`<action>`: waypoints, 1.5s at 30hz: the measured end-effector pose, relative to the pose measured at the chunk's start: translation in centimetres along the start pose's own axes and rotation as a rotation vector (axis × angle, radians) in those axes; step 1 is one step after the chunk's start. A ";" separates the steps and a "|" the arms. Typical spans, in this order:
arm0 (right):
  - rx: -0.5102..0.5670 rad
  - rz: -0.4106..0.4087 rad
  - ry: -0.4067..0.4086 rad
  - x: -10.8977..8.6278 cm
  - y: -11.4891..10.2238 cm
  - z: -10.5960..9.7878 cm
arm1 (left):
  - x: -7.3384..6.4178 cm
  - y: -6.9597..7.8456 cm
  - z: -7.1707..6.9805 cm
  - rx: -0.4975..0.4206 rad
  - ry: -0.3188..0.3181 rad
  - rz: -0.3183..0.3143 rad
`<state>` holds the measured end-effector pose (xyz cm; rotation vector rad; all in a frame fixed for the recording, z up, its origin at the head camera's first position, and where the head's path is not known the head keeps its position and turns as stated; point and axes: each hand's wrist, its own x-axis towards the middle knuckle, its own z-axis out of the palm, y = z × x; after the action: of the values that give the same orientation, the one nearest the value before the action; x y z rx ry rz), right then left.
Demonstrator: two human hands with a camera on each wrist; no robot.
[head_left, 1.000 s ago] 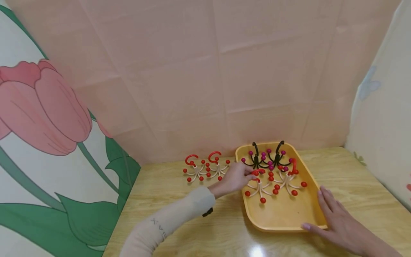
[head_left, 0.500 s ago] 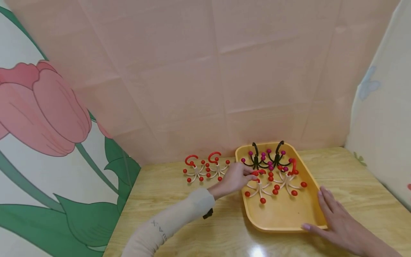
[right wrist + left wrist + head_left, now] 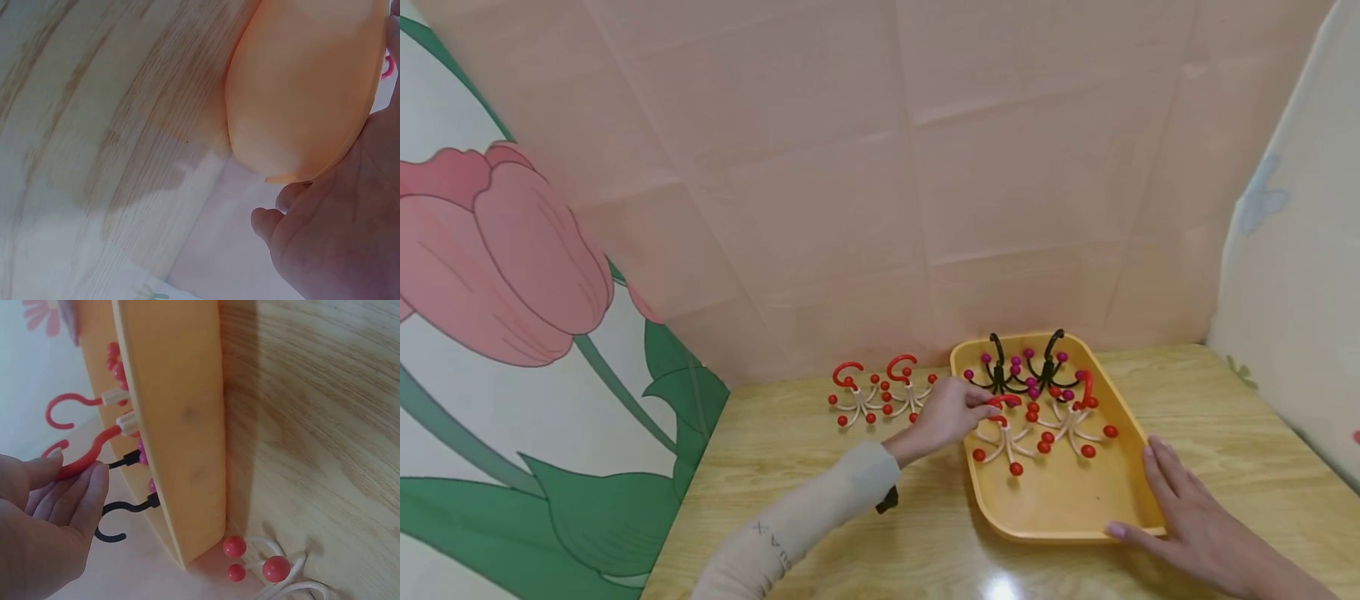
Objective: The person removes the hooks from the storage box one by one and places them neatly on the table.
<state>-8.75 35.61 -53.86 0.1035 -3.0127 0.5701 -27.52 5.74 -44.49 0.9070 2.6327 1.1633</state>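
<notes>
My left hand (image 3: 951, 414) reaches over the left rim of the yellow tray (image 3: 1056, 504). Its thumb and fingers pinch the curved red hook of a white hanging hook (image 3: 1007, 435) with ball-tipped arms, which stands in the tray. That red hook (image 3: 94, 453) also shows between the fingers in the left wrist view. Beside it in the tray is another white hanging hook (image 3: 1072, 421) with red balls. Two black hanging hooks (image 3: 998, 379) with magenta balls stand behind. My right hand (image 3: 1198, 525) rests on the tray's near right corner, fingers extended along the rim.
Two more white hanging hooks (image 3: 859, 402) with red balls stand on the wood-grain table (image 3: 805, 467), left of the tray. A pink cloth (image 3: 820, 208) hangs behind the table, and a tulip-print panel (image 3: 512, 275) borders the left side.
Almost nothing differs. My left forearm has shifted very slightly right while the hand keeps its pinch on the red hook; my right hand stays on the tray.
</notes>
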 end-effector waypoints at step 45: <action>0.014 -0.012 0.023 -0.1 0.1 -0.1 | -2.5 -0.5 -9.2 -0.479 0.268 -0.042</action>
<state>-8.60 35.71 -53.85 0.1143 -2.9840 0.5872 -28.79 -1.75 -38.78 0.6355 2.3574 1.9027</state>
